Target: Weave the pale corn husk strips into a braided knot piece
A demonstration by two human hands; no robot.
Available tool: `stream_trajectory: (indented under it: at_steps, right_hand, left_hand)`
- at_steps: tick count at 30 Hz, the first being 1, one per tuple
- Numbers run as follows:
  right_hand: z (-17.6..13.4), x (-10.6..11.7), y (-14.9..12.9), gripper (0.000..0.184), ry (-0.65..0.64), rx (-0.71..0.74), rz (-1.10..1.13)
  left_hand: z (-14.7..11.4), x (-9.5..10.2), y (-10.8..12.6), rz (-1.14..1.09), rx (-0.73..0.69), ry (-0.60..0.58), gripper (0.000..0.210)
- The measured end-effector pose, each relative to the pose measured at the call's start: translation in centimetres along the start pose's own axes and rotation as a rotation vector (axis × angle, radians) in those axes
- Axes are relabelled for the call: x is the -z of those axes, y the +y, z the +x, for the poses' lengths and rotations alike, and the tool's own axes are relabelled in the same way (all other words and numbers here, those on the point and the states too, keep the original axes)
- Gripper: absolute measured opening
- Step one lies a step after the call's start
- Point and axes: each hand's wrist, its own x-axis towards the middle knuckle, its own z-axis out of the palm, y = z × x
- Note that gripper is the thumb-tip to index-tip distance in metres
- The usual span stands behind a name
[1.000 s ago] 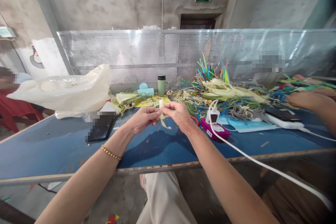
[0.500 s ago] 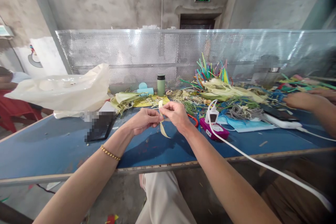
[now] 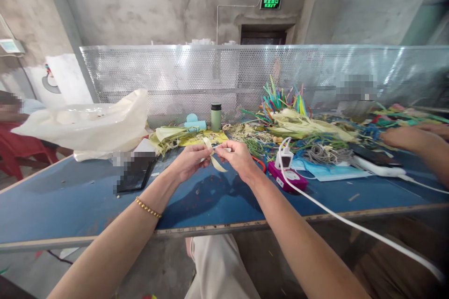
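Over the blue tabletop [image 3: 105, 215] my left hand [image 3: 191, 162] is closed in a pinch on a pale corn husk strip [image 3: 219, 165]. One end of the strip sticks up above the fingertips and the other curls down between the hands. Just to the right, my right hand [image 3: 239, 158] is also pinched, palm side turned inward. A thin whitish bit shows between its thumb and forefinger and reaches toward the left fingertips; it looks like part of the same husk. The fingertips of both hands nearly touch.
Behind lie corn husks [image 3: 301, 124], coloured strips [image 3: 275, 98] and a green bottle [image 3: 216, 117]. A white plastic bag [image 3: 87, 121] and a dark phone [image 3: 136, 175] are left. Right: a purple box [image 3: 289, 180] with charger, white cable [image 3: 329, 210], blue mask [image 3: 336, 172], another person's hand [image 3: 403, 138].
My right fingers have shifted slightly right and down from the upright part of the husk strip. The strip now leans left, and its lower tail hangs less far down.
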Motion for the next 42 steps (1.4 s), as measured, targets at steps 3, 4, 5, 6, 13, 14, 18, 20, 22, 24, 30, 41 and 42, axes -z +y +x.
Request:
stream_trajectory:
  at_steps: [3,4,5,6,13,14,18,20,22,24,30,41,42]
  right_hand:
    - [0.0,0.0,0.0,0.021,0.011,0.007,-0.069]
    - [0.0,0.0,0.0,0.020,0.012,0.003,-0.088]
    - [0.0,0.0,-0.1,0.019,0.011,0.000,-0.100]
    - [-0.1,0.0,-0.2,0.018,0.010,-0.004,-0.108]
    - [0.2,0.1,0.2,0.016,0.022,-0.049,-0.149]
    - [0.2,0.2,0.4,0.016,0.028,-0.047,-0.175]
    - [0.3,0.4,0.9,0.016,0.051,-0.020,-0.265]
    - [0.4,0.4,1.0,0.015,0.059,0.012,-0.302]
    - [0.4,0.5,1.0,0.015,0.070,0.046,-0.335]
    - [0.5,0.5,0.9,0.013,0.085,0.067,-0.354]
    - [0.2,0.3,0.0,0.024,0.123,0.026,-0.178]
    - [-0.6,0.0,-0.7,0.028,-0.157,-0.132,0.004]
    - [-0.7,-0.1,-0.8,0.027,-0.165,-0.123,-0.003]
  left_hand:
    - [-0.1,-0.1,-0.1,0.084,-0.015,-0.013,0.037]
    - [-0.1,-0.1,-0.1,0.122,-0.022,-0.006,0.038]
    - [0.0,0.0,-0.2,0.162,-0.027,0.005,0.038]
    - [0.1,0.0,-0.3,0.202,-0.034,0.018,0.037]
    - [0.2,0.0,-0.4,0.357,-0.095,0.040,0.032]
    - [0.2,-0.1,-0.4,0.354,-0.090,0.029,0.031]
    - [0.1,-0.2,-0.4,0.337,-0.065,0.005,0.030]
    - [0.1,-0.1,-0.5,0.314,-0.043,0.011,0.031]
    - [0.1,-0.1,-0.5,0.269,0.000,0.009,0.033]
    - [0.0,0.0,-0.3,0.208,0.048,-0.023,0.035]
    - [0.0,0.4,-0.2,0.096,0.061,-0.068,0.036]
    - [0.7,0.6,-1.3,0.182,-0.100,0.117,0.035]
    - [0.7,0.6,-1.2,0.187,-0.104,0.093,0.034]
